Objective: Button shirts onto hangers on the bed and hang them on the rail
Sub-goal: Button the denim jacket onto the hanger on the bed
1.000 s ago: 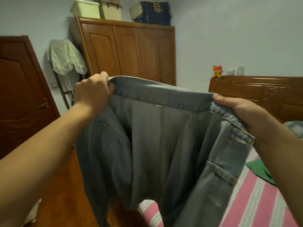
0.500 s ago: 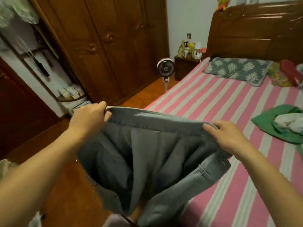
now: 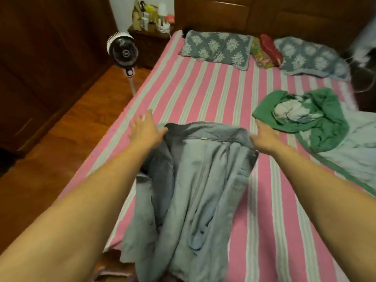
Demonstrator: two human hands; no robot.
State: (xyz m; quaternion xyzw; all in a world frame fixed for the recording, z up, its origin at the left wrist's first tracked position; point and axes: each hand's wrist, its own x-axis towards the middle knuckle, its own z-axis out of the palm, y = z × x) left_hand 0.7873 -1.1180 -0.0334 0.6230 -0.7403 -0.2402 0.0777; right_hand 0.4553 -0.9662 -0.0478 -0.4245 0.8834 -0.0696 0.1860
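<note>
A grey-blue denim shirt (image 3: 195, 180) is laid on the striped bed (image 3: 203, 94), its collar pointing towards the headboard (image 3: 264, 15) and its lower part hanging over the near edge of the mattress. The shirt is rumpled, with one sleeve folded along its left side. The left hand (image 3: 145, 132) is placed at the left end of the collar; its fingers are spread and fairly straight over the sheet, with the thumb side touching the cloth. The right hand (image 3: 264, 137) is set at the right end of the collar, but whether its fingers are curled on the fabric cannot be told, since they are hidden behind the hand. The two hands are held apart, the collar stretched between them. A green cloth (image 3: 317, 119) with a pale bundle in it is seen just beside the right hand, on the right of the bed. Two patterned pillows (image 3: 217, 47) are lined up near the headboard, with a red and yellow bundle between them. A fan (image 3: 122, 50) is stood on the wooden floor beside the bed, next to a nightstand (image 3: 150, 41) crowded with small items.
</note>
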